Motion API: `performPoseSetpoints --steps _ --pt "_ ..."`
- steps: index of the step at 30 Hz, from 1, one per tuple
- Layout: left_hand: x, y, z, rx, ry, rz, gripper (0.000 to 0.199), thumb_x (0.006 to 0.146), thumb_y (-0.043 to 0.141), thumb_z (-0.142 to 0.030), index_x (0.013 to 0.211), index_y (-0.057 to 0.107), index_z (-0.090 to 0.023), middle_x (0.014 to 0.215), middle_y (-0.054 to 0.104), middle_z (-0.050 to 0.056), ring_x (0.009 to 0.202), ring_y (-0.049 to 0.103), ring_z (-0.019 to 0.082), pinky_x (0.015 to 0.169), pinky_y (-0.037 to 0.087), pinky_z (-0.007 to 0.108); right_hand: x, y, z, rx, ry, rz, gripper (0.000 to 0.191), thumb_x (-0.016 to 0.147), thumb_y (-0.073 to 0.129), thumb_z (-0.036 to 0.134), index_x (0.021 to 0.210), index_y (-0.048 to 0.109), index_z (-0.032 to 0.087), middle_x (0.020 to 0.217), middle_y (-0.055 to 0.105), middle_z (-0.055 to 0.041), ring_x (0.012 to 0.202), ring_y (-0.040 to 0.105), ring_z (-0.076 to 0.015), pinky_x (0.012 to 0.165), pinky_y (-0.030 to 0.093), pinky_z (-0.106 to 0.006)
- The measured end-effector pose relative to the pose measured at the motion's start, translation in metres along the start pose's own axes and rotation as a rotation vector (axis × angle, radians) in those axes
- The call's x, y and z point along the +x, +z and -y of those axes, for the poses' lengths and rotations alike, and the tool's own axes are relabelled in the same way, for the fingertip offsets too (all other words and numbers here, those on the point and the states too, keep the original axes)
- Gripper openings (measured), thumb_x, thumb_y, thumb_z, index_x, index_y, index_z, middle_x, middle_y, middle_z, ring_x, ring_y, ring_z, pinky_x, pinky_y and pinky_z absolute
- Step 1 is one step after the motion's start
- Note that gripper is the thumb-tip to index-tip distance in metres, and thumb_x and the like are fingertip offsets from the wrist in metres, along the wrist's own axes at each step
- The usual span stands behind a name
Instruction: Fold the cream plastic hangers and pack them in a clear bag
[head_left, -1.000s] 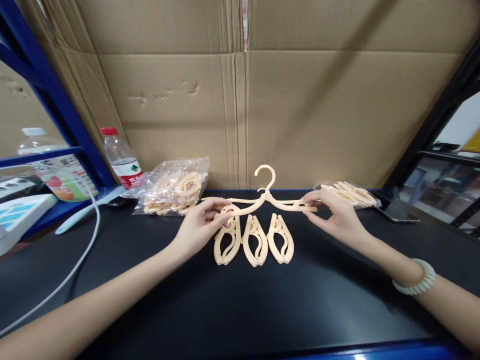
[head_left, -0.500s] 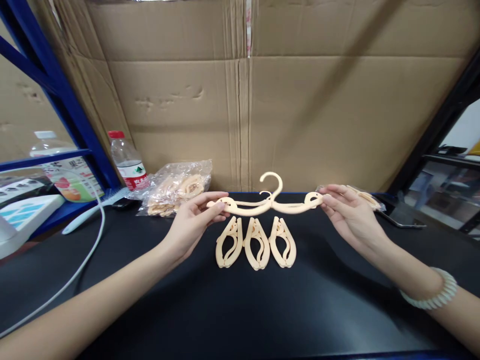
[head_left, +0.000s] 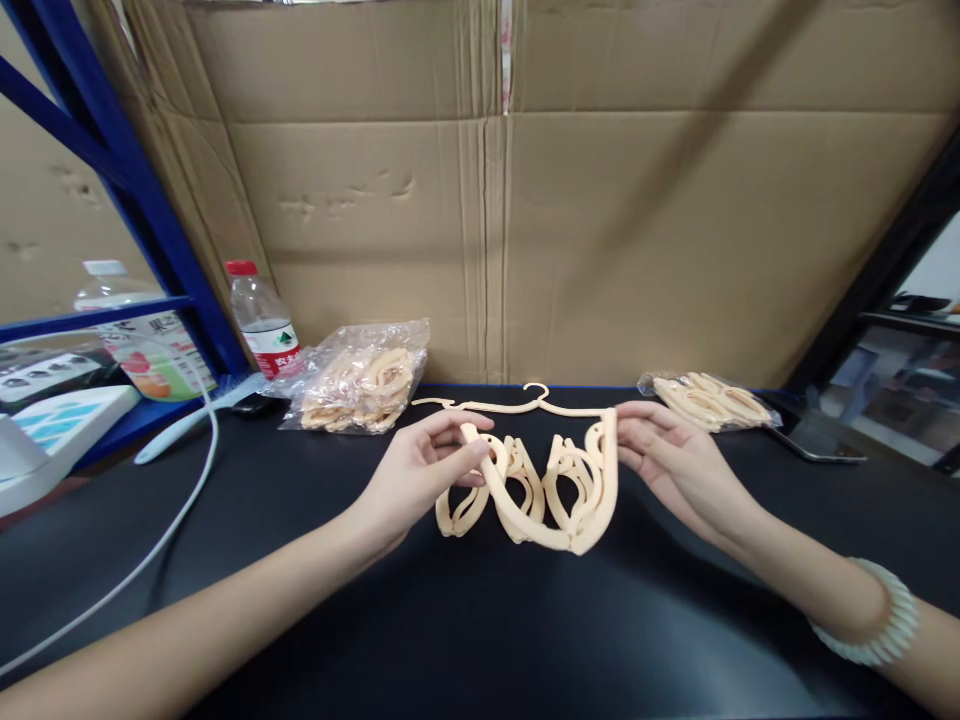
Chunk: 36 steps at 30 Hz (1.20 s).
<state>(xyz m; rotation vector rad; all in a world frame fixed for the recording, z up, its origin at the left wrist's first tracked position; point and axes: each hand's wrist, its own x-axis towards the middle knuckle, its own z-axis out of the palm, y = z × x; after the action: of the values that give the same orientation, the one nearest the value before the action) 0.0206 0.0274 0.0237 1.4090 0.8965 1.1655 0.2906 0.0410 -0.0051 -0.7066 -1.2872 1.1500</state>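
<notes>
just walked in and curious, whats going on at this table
A person is handling cream plastic hangers over a black table. The left hand and right hand each pinch one end of a folding hanger, whose arms are bent down into a U. Folded hangers lie on the table right behind it, and another hanger lies flat farther back. Two bags of hangers sit by the cardboard wall.

Both forearms are bare and sleeveless; a pale beaded bracelet (head_left: 872,622) circles the right wrist.
</notes>
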Motion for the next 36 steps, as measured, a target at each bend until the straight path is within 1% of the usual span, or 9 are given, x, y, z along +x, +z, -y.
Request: performPoseSetpoints --steps 5,7,10,16,21,24,27,31,36 --pt "-0.002 0.004 0.000 0.026 -0.014 0.008 0.034 0.075 0.076 -0.032 0.102 0.064 -0.016 0.082 0.067 0.002 0.076 0.067 0.016 0.063 0.058 0.022 -0.013 0.015 0.005 -0.150 0.020 0.451 0.029 0.085 0.068 0.033 0.113 0.065 0.024 0.125 0.058 -0.0106 0.117 0.054 -0.0264 0.092 0.053 -0.043" --pt "-0.002 0.003 0.002 0.037 -0.013 0.011 0.036 0.075 0.075 -0.032 0.106 0.064 -0.016 0.083 0.067 0.003 0.078 0.067 0.017 0.064 0.058 0.023 -0.016 0.018 0.007 -0.165 0.015 0.536 0.028 0.087 0.066 0.032 0.114 0.066 0.025 0.138 0.047 -0.0109 0.125 0.048 -0.0286 0.094 0.051 -0.044" --pt "-0.003 0.003 0.004 0.036 -0.009 0.026 0.040 0.075 0.075 -0.032 0.110 0.063 -0.017 0.083 0.067 0.003 0.079 0.067 0.017 0.065 0.058 0.023 -0.017 0.018 0.009 -0.166 0.004 0.510 0.026 0.088 0.065 0.033 0.113 0.068 0.025 0.144 0.041 -0.0106 0.129 0.044 -0.0300 0.098 0.047 -0.046" --pt "-0.007 0.010 0.003 0.043 0.005 0.022 0.042 0.073 0.076 -0.032 0.109 0.062 -0.016 0.078 0.069 0.002 0.072 0.068 0.018 0.065 0.059 0.027 -0.020 0.021 0.015 -0.197 0.100 0.628 0.033 0.089 0.063 0.035 0.122 0.064 0.026 0.119 0.064 -0.0085 0.111 0.060 -0.0246 0.098 0.047 -0.044" --pt "-0.010 0.013 0.003 0.038 0.013 0.025 0.034 0.073 0.077 -0.031 0.102 0.066 -0.016 0.082 0.072 0.004 0.076 0.069 0.019 0.067 0.058 0.027 -0.024 0.023 0.016 -0.242 0.088 0.598 0.033 0.090 0.062 0.031 0.123 0.064 0.028 0.130 0.055 -0.0079 0.119 0.054 -0.0253 0.101 0.045 -0.042" --pt "-0.012 0.014 0.001 0.055 0.064 0.066 0.031 0.076 0.074 -0.028 0.104 0.068 -0.017 0.088 0.073 0.005 0.083 0.069 0.019 0.073 0.057 0.026 -0.027 0.023 0.015 -0.275 0.054 0.572 0.032 0.090 0.062 0.030 0.122 0.064 0.029 0.126 0.056 -0.0077 0.115 0.056 -0.0243 0.099 0.047 -0.041" --pt "-0.016 0.014 -0.001 0.113 0.108 0.089 0.031 0.078 0.072 -0.029 0.108 0.068 -0.019 0.085 0.073 0.004 0.080 0.069 0.019 0.072 0.057 0.027 -0.029 0.023 0.015 -0.347 0.018 0.556 0.033 0.090 0.061 0.030 0.123 0.063 0.029 0.125 0.055 -0.0080 0.111 0.058 -0.0234 0.096 0.050 -0.039" --pt "-0.019 0.016 -0.001 0.141 0.100 0.127 0.032 0.079 0.070 -0.030 0.110 0.067 -0.020 0.086 0.073 0.004 0.080 0.070 0.021 0.072 0.059 0.030 -0.030 0.023 0.015 -0.452 -0.054 0.564 0.033 0.091 0.060 0.030 0.123 0.063 0.030 0.124 0.058 -0.0076 0.117 0.055 -0.0253 0.097 0.050 -0.041" --pt "-0.015 0.016 0.006 0.110 0.069 0.114 0.031 0.080 0.070 -0.030 0.109 0.066 -0.021 0.091 0.071 0.003 0.080 0.068 0.017 0.071 0.057 0.025 -0.030 0.024 0.017 -0.593 -0.148 0.596 0.036 0.089 0.061 0.027 0.125 0.062 0.030 0.126 0.060 -0.0069 0.123 0.051 -0.0264 0.099 0.048 -0.042"
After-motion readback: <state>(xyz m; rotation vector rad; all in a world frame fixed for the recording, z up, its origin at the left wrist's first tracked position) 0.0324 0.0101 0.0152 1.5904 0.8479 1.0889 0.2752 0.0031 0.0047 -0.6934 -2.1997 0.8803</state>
